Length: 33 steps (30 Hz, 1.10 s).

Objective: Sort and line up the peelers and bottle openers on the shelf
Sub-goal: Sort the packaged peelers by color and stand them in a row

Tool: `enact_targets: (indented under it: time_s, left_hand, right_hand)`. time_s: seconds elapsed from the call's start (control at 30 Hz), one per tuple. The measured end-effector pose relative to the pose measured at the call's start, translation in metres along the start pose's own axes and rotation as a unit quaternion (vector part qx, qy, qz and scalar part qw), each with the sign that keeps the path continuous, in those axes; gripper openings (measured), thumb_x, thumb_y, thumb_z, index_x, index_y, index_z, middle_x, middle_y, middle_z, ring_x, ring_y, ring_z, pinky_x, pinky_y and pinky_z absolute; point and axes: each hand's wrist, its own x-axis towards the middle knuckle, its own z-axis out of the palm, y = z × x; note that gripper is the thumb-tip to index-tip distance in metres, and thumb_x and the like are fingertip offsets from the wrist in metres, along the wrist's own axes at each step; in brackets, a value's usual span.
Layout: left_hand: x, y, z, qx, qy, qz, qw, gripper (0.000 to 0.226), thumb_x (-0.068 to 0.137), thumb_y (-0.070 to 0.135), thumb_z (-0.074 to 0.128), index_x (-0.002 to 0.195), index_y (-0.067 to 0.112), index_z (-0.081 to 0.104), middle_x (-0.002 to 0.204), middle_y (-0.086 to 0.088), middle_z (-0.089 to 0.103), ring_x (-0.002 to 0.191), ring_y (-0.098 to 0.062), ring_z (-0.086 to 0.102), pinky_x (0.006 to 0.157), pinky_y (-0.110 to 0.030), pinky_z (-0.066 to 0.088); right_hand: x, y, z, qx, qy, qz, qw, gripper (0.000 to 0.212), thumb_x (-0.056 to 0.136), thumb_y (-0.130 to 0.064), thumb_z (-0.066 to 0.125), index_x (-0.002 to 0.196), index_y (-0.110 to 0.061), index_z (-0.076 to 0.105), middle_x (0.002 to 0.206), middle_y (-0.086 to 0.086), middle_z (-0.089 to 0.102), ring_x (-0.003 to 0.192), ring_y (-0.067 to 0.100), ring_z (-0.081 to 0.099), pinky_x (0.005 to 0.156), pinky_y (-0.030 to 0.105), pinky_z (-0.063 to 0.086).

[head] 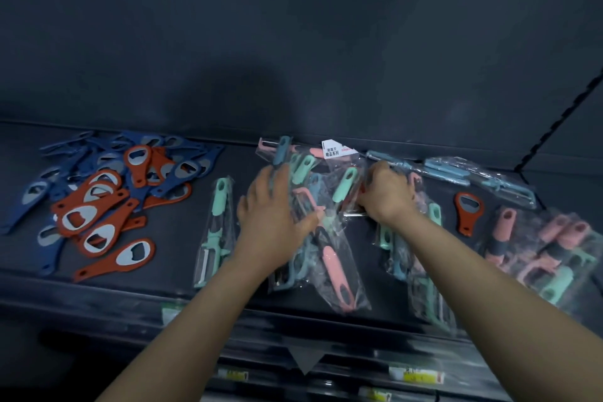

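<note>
Several risks stand out to us. The bagged peelers (336,258) in the middle of the frame lie criss-crossed and overlapping, close to the front lip of the shelf (182,228). A sideways drag on one slippery pack could, we judge, pull its neighbours along and tip the lowest ones over the edge towards the price tags (414,377) below. A stray red opener (469,212) lies right of centre among the peelers, well apart from the bottle openers (98,206) heaped at the left. If we square up the packs around it, it may get buried and missed. We would also mind the blades under the thin film when pressing down.

Our left hand (270,206) lies palm down on the central pile, fingers fairly straight and spread, thumb out to the right. It presses on the packs rather than clasping any. Our right hand (386,192), just to its right, shows its back to the camera. Its fingers curl down into the bags and grip bagged peelers, though we cannot tell how many packs it has. Both forearms reach up from the bottom of the frame.
</note>
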Motion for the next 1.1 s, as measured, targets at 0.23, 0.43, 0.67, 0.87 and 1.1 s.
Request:
enact_targets:
  time_s: [0.23,0.43,0.67,0.87,1.1]
  left_hand:
    - [-0.005,-0.011,-0.012,0.068,-0.048,-0.112,0.990,0.078,0.081,0.062,0.054,0.138,0.012,0.034,0.135,-0.016,0.040,0.124,-0.034,0.034,0.099,-0.047,0.032]
    - [-0.004,-0.001,-0.004,0.009,-0.069,-0.081,0.994,0.069,0.088,0.052,0.053,0.144,0.018,0.032,0.131,-0.015,0.035,0.123,-0.033,0.028,0.102,-0.040,0.029]
    - [-0.005,0.003,-0.011,-0.103,-0.073,-0.044,0.991,0.053,0.088,0.030,0.063,0.137,0.019,0.045,0.125,-0.009,0.037,0.108,-0.025,0.049,0.098,-0.031,0.039]
    - [-0.001,-0.011,-0.025,-0.143,-0.015,-0.070,0.987,0.010,0.080,0.012,0.066,0.090,0.014,0.062,0.107,-0.007,0.052,0.073,-0.015,0.056,0.046,-0.006,0.035]
    - [-0.005,-0.029,-0.041,-0.159,0.022,-0.069,0.985,0.010,0.085,0.015,0.062,0.090,0.018,0.053,0.077,0.010,0.054,0.064,-0.001,0.050,0.043,-0.012,0.037]
  right_hand:
    - [0.002,0.001,-0.017,0.140,0.078,0.040,0.986,0.021,0.086,-0.009,0.053,0.102,0.000,0.064,0.110,0.022,0.063,0.103,0.037,0.057,0.083,0.033,0.044]
    - [-0.008,0.002,-0.030,0.175,0.154,0.019,0.972,0.036,0.092,-0.021,0.053,0.124,-0.005,0.050,0.120,0.020,0.054,0.106,0.038,0.053,0.090,0.038,0.042]
    - [-0.032,-0.006,-0.033,0.191,0.087,0.003,0.978,0.053,0.089,-0.024,0.053,0.138,-0.008,0.040,0.124,0.019,0.059,0.114,0.035,0.054,0.092,0.036,0.043]
    - [-0.052,-0.030,-0.019,0.103,0.025,-0.024,0.994,0.031,0.092,-0.025,0.040,0.116,-0.012,0.053,0.117,0.022,0.061,0.106,0.038,0.056,0.081,0.036,0.041]
    - [-0.066,-0.046,-0.002,-0.012,-0.077,-0.027,0.997,0.077,0.078,-0.050,0.067,0.135,-0.014,0.031,0.099,0.004,0.058,0.086,0.025,0.057,0.070,0.029,0.042]
